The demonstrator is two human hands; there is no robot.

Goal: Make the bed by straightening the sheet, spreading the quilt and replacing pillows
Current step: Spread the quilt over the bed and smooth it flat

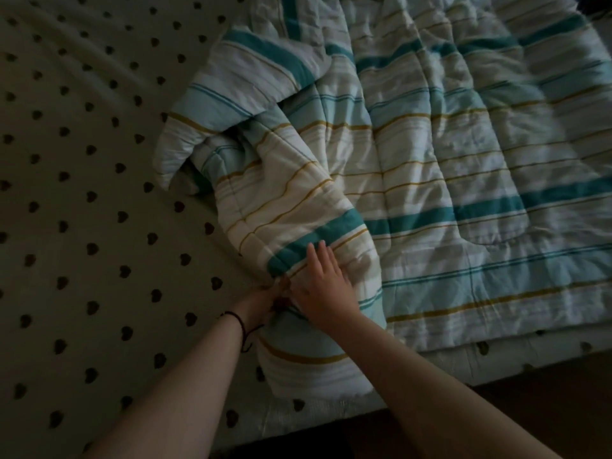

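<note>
So on the left the bed was just bare sheet (82, 193), pale with little dark hearts all over, running down to the near edge. A thin dark bracelet (236, 321) sat on the left wrist. The left hand (265, 299) was tucked in at the edge of the bunched fold, and it looked like the fingers were curled in under the fabric, though it was pretty dim there. The right hand (319, 288) lay flat on top of that fold, fingers straight and relaxed, not gripping. The striped teal-and-white quilt (463, 160) covered the right side, rumpled, with its left part rolled over.
</note>
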